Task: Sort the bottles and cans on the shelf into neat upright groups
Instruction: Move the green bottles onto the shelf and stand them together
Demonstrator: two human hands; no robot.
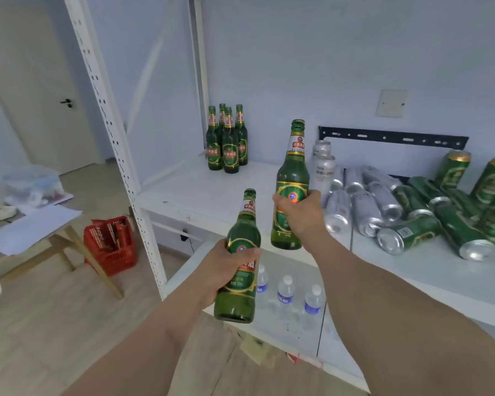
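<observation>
Both hands (229, 270) gripping upright green bottles (290, 190), cans (406, 212) seemingly toppled behind

The green bottles (228, 144) are glossy glass with shiny paper-like labels. The fallen cans (366, 212) show bare, brushed metal ends. The shelf (200, 192) is matt white, probably painted metal. Below, the water bottles (286, 295) look like clear plastic; the floor (55, 324) is pale wood.
</observation>
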